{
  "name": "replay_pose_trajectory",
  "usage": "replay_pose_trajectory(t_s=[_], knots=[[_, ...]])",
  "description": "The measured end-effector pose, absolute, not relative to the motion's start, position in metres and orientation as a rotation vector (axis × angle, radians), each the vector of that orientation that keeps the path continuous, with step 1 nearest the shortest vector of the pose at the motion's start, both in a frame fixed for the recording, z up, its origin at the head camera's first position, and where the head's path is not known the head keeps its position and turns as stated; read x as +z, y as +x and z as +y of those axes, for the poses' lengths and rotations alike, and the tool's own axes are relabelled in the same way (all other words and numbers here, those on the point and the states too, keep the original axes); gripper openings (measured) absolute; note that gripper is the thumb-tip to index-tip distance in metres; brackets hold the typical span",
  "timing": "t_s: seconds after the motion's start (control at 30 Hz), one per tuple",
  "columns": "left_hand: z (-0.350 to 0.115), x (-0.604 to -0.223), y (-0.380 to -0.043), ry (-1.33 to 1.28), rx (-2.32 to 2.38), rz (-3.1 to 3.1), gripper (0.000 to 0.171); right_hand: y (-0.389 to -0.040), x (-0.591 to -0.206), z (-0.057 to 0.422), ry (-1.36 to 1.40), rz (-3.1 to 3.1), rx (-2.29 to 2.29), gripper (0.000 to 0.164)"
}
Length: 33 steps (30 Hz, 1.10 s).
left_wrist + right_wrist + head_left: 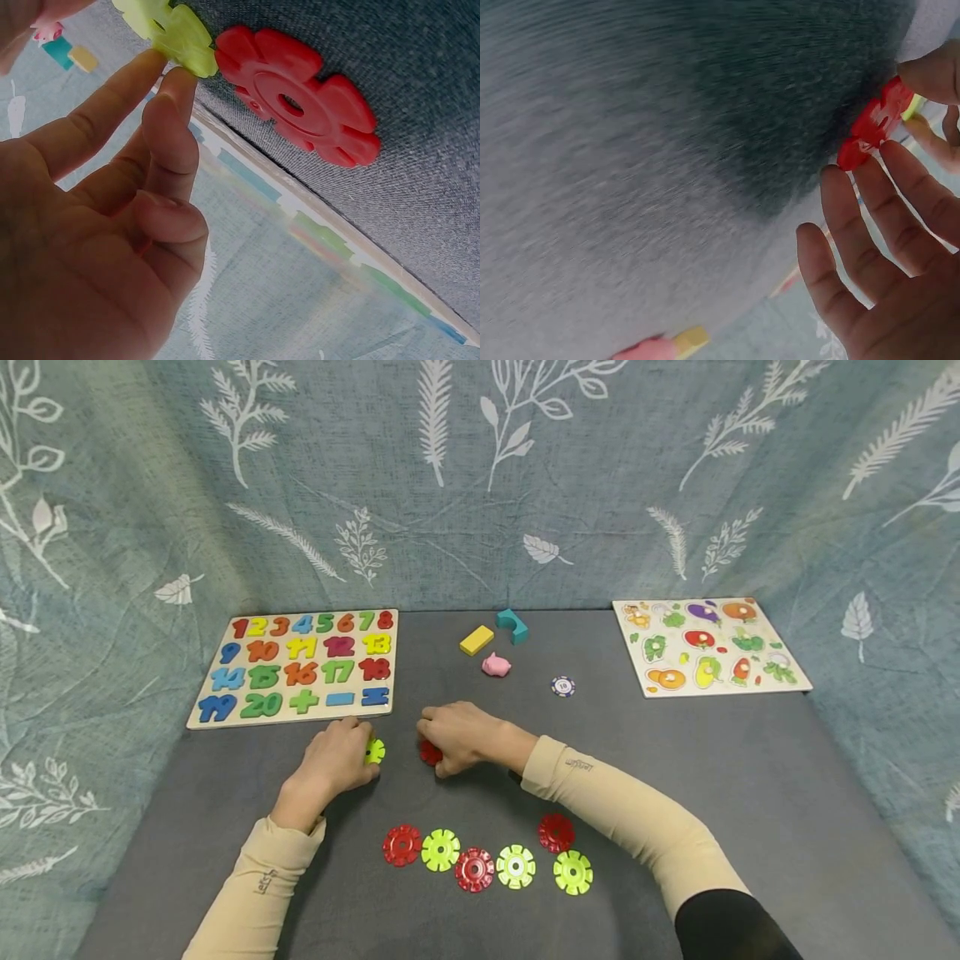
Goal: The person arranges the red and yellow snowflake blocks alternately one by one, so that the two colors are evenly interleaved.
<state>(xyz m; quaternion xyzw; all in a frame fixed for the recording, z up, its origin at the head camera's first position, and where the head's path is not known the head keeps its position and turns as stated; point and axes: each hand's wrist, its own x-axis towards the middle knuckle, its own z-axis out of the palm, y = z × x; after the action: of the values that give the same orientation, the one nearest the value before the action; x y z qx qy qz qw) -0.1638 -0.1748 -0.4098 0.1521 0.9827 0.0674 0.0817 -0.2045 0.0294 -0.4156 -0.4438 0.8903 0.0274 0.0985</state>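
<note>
The left hand (336, 757) pinches a yellow-green disc (377, 751), and the right hand (461, 735) (near it) pinches a red disc (430, 753).

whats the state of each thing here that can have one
Left hand: gripping lime disc
Lime disc: gripped, partly hidden
Right hand: pinching red disc
Red disc: gripped at rim
Second red disc: beside lime disc, joined or not unclear
Six near discs: flat, unheld
Number board: flat, looks filled
Vegetable board: flat
Poker chip: flat
Yellow block: unheld
Teal arch: unheld
Pink pig: unheld
</note>
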Motion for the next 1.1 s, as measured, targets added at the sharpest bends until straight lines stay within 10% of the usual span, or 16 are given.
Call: replay_pose_trajectory(t_s=[1.1], knots=[[-0.174,-0.411,-0.162,0.462,0.194,2.957,0.043,-0.209,-0.422,-0.003,-1.386,2.58,-0.052,0.036]])
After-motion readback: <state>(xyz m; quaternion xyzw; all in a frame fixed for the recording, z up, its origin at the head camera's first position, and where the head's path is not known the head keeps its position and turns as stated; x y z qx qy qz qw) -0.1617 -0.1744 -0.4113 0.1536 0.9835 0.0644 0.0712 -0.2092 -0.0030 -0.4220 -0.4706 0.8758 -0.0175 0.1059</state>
